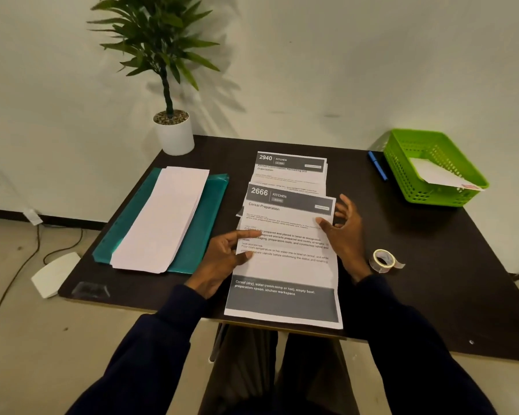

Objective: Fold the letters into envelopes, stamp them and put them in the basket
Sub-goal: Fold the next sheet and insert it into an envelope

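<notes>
A printed letter headed "2666 Kitchen" (285, 274) lies flat at the table's near edge, its bottom hanging slightly over. My left hand (222, 259) holds its left edge, forefinger stretched over the text and thumb on the margin. My right hand (345, 232) touches the right edge with the thumb on the sheet and fingers spread. Behind it lies a stack of letters topped by "2940" (291, 170). White envelopes (165, 217) are piled on a teal folder (204, 217) to the left. A green basket (414, 187) at the far right holds one envelope (438, 175).
A roll of clear tape (382, 260) sits right of my right hand. A blue pen (377, 164) lies beside the basket. A potted plant (174, 127) stands at the table's far left corner. Cables and a white object (53, 275) lie on the floor to the left.
</notes>
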